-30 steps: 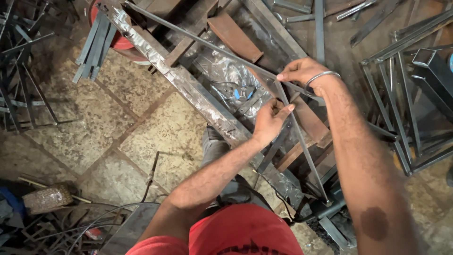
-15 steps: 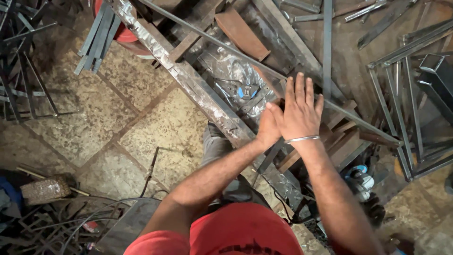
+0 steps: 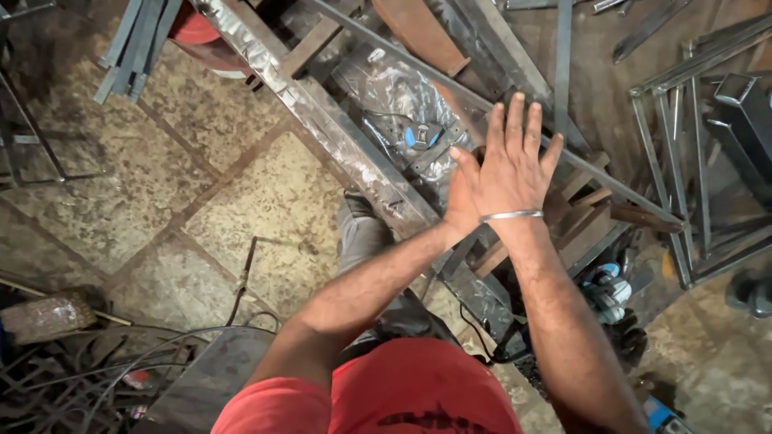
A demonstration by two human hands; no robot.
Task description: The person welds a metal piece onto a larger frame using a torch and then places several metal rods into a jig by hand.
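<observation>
1. One view only, from the head camera, looking straight down past a red shirt (image 3: 386, 394) at both bare arms stretched over a cluttered metal-work area.
2. Right hand (image 3: 511, 165): flat and palm down, its fingers (image 3: 515, 120) spread wide and straight, gripping nothing. A thin metal bangle (image 3: 511, 215) circles the wrist.
3. Left hand (image 3: 460, 201): mostly hidden under the right one; only its edge and thumb show, pressed against the right palm. Whether its fingers are curled or flat cannot be told.
4. Beneath the hands a thin steel bar (image 3: 450, 84) runs diagonally from the upper left to the lower right, and the right hand lies across it.
5. Just left of the hands sits a crumpled clear plastic sheet (image 3: 386, 88) with a blue and grey tool (image 3: 418, 137) lying on it.
6. A long foil-wrapped beam (image 3: 305, 104) crosses the surface diagonally beside the plastic.
7. Wooden blocks (image 3: 587, 217) lie just right of the right wrist, under the bar.
8. Welded steel frames (image 3: 691, 161) stand at the right edge.
9. A stone-tiled floor (image 3: 185, 185) fills the left side, with tangled wire (image 3: 96, 378) at the lower left.
</observation>
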